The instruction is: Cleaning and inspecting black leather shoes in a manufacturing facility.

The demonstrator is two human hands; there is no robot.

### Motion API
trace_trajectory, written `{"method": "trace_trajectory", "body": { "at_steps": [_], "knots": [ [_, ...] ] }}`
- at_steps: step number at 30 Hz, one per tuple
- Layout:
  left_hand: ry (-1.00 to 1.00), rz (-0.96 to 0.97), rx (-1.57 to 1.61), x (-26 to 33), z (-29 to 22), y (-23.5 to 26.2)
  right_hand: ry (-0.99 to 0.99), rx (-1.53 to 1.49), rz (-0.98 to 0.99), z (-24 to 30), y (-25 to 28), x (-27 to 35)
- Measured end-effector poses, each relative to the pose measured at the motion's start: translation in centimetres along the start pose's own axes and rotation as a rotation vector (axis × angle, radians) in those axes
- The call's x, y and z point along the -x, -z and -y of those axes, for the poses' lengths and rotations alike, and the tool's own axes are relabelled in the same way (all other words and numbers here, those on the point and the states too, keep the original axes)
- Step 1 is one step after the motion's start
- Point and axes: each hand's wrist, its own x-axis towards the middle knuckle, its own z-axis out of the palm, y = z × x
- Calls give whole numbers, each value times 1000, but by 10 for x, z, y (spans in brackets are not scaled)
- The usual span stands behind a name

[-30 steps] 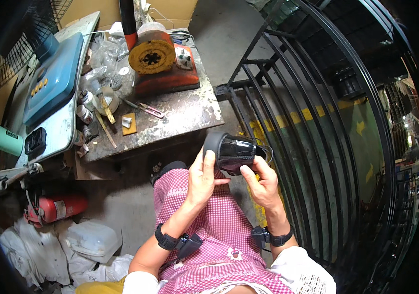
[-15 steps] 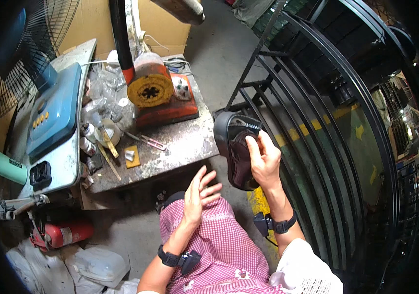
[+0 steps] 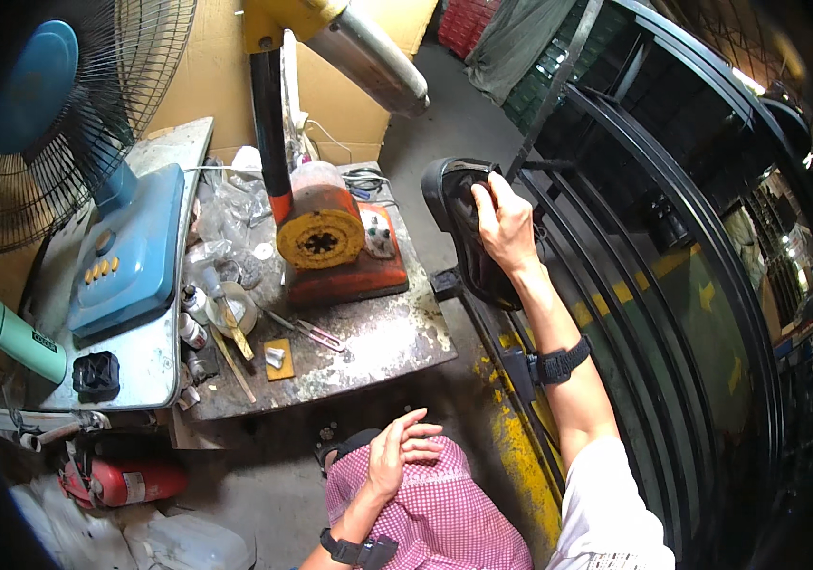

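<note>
A black shoe [image 3: 476,258] hangs in front of the dark metal rack, held by my right hand [image 3: 509,226]. My right thumb and fingers are closed on the edge of its opening, and my right arm is stretched forward. Part of the shoe is hidden behind that hand. My left hand [image 3: 397,454] is over my knee, which is covered in pink checked cloth [image 3: 444,503]. Its fingers are stretched out and nothing is in them. Whether it touches the cloth I cannot tell.
The black rack [image 3: 615,275] with long bars fills the right side. Left of the shoe is a worn workbench [image 3: 397,332] bearing an orange machine with a round yellow face [image 3: 321,237]. A blue fan [image 3: 131,247], green tumbler [image 3: 26,342] and red fire extinguisher [image 3: 135,483] are at left.
My right hand has carried the shoe forward, closer to the rack, and the arm is straighter. My left hand is lower over the knee. The whole view has shifted a little.
</note>
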Motion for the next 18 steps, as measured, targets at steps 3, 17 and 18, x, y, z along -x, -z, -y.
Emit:
{"method": "trace_trajectory", "body": {
  "at_steps": [3, 17, 18],
  "knots": [
    [18, 5, 1, -1, -1, 0, 33, 55, -17, -11, -16, -18],
    [24, 24, -13, 1, -8, 2, -19, -23, -80, -24, -47, -54],
    [24, 27, -16, 1, -7, 2, 8, -31, -97, -24, -46, -53]
  ]
}}
